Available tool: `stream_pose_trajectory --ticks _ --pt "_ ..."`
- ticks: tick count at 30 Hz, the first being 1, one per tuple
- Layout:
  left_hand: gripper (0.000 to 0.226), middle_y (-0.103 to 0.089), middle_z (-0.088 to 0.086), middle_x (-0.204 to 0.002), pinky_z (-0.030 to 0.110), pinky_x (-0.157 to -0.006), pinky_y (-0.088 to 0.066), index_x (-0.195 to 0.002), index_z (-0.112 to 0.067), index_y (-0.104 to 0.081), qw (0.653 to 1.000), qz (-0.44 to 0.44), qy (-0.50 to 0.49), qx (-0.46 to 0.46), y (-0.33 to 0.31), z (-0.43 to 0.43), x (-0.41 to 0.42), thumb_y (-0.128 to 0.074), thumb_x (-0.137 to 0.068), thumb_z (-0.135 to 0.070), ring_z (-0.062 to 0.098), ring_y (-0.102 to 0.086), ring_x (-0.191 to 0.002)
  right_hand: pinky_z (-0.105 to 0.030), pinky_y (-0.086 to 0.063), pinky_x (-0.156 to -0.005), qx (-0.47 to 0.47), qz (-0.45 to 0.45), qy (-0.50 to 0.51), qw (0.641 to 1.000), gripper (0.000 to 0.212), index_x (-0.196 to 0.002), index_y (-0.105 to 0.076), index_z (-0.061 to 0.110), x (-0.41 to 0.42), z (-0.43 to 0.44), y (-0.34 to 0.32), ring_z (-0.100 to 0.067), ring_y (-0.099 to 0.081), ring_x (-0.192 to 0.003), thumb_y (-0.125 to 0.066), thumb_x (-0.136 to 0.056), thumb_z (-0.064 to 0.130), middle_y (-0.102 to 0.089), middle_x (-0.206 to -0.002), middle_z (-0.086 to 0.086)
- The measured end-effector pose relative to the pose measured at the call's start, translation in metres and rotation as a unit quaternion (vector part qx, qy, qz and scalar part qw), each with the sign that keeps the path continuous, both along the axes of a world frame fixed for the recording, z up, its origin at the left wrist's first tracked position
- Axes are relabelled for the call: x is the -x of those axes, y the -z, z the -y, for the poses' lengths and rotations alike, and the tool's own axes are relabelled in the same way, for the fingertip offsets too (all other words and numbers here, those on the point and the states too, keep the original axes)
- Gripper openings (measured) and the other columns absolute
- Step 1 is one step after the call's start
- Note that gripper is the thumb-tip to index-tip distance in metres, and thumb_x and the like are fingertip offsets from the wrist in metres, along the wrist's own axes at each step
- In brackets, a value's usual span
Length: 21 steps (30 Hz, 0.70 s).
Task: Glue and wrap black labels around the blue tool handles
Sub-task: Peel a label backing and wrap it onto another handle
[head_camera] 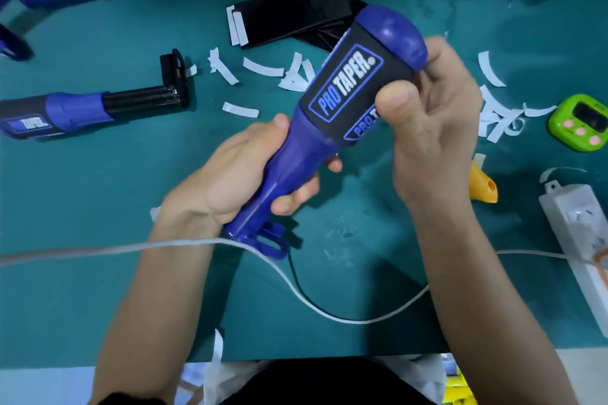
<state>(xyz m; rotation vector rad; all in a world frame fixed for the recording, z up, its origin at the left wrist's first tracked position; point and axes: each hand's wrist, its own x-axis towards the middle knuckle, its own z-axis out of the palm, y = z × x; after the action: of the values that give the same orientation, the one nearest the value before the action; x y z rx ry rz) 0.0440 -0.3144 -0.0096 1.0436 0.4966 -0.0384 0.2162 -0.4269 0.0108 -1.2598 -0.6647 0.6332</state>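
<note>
Blue plastic tool handle (296, 154), wrapped in a black printed label (345, 82), was held above the teal mat (98, 273); left hand (237, 181) gripped its narrow neck, right hand (434, 128) clamped the labelled end.

Single view: head-worn, wide-angle, facing forward and steeply down onto the green table (98, 174), close above left hand (237, 174) and right hand (437, 128).
</note>
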Motion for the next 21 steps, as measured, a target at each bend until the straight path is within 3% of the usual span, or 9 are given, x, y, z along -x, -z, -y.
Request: stream_pose_trajectory --ticks 3,6,9,12,15,17,19,21 --pt "0.069 -0.056 0.004 -0.054 0.017 -0.040 -0.039 -0.097 -0.009 -0.075 0.979 0.021 0.070 0.189 0.010 0.005 -0.012 -0.041 -0.101 -0.068 0.007 -0.041 -0.033 -0.015 -0.045 -0.071 0.014 0.017 -0.043 0.999 0.059 -0.118 -0.060 -0.002 -0.001 -0.009 -0.011 0.001 -0.057 -0.078 -0.076 -0.087 0.046 -0.063 -0.090 0.016" --pt "0.067 -0.061 0.004 -0.056 0.017 -0.041 -0.044 -0.098 -0.009 -0.076 0.966 0.059 0.103 0.228 0.020 0.011 -0.018 -0.048 -0.095 -0.070 0.008 -0.049 -0.034 -0.022 -0.047 -0.067 0.055 0.020 -0.040 0.997 0.035 -0.110 -0.069 0.003 -0.003 -0.016 -0.020 -0.005 -0.057 -0.073 -0.075 -0.086 0.027 -0.065 -0.082 0.011" --pt "0.060 -0.073 0.018 -0.079 0.031 -0.060 -0.058 -0.107 -0.007 -0.076 0.990 0.025 -0.004 0.141 0.029 0.017 -0.022 -0.037 -0.105 -0.053 0.027 -0.070 -0.059 -0.028 -0.048 -0.065 0.133 0.072 -0.041 0.988 0.025 -0.101 -0.077 0.012 -0.007 -0.023 -0.031 -0.007 -0.058 -0.071 -0.081 -0.083 0.029 -0.066 -0.078 0.007" --pt "0.045 -0.073 0.014 -0.116 0.049 -0.086 -0.058 -0.127 -0.009 -0.067 0.989 0.059 -0.131 0.042 0.033 0.010 -0.018 -0.059 -0.101 -0.045 0.034 -0.070 -0.103 -0.025 -0.051 -0.067 0.254 0.177 -0.084 0.947 0.028 -0.091 -0.079 0.036 -0.007 -0.029 -0.040 -0.001 -0.066 -0.072 -0.081 -0.069 0.054 -0.072 -0.076 0.017" --pt "0.061 -0.073 0.003 -0.115 0.039 -0.093 -0.056 -0.132 0.003 -0.055 0.990 0.065 -0.089 -0.090 0.035 0.009 -0.012 -0.084 -0.086 -0.026 0.024 -0.068 -0.109 -0.024 -0.048 -0.063 0.392 0.295 -0.119 0.863 0.043 -0.088 -0.074 0.040 0.003 -0.036 -0.038 -0.005 -0.062 -0.069 -0.074 -0.059 0.073 -0.068 -0.070 0.016" --pt "0.050 -0.075 -0.004 -0.107 0.030 -0.090 -0.055 -0.122 0.001 -0.057 0.986 0.034 -0.104 -0.126 0.038 0.014 -0.011 -0.081 -0.081 -0.016 0.016 -0.069 -0.103 -0.029 -0.044 -0.067 0.429 0.329 -0.127 0.832 0.053 -0.105 -0.072 0.037 0.012 -0.041 -0.030 -0.009 -0.060 -0.074 -0.073 -0.065 0.073 -0.067 -0.076 0.014" --pt "0.051 -0.073 0.003 -0.103 0.035 -0.084 -0.057 -0.122 0.005 -0.055 0.984 0.003 -0.145 -0.106 0.040 0.018 -0.009 -0.076 -0.082 -0.018 0.023 -0.069 -0.098 -0.033 -0.049 -0.085 0.411 0.289 -0.142 0.853 0.074 -0.142 -0.056 0.039 0.020 -0.037 -0.020 -0.016 -0.063 -0.089 -0.070 -0.076 0.068 -0.071 -0.087 0.013" --pt "0.068 -0.071 0.013 -0.105 0.048 -0.086 -0.060 -0.129 0.009 -0.051 0.979 -0.013 -0.192 -0.060 0.040 0.019 -0.006 -0.081 -0.078 -0.023 0.032 -0.068 -0.097 -0.039 -0.051 -0.095 0.388 0.239 -0.115 0.883 0.092 -0.159 -0.031 0.041 0.024 -0.019 -0.010 -0.016 -0.066 -0.095 -0.070 -0.079 0.065 -0.074 -0.094 0.010"
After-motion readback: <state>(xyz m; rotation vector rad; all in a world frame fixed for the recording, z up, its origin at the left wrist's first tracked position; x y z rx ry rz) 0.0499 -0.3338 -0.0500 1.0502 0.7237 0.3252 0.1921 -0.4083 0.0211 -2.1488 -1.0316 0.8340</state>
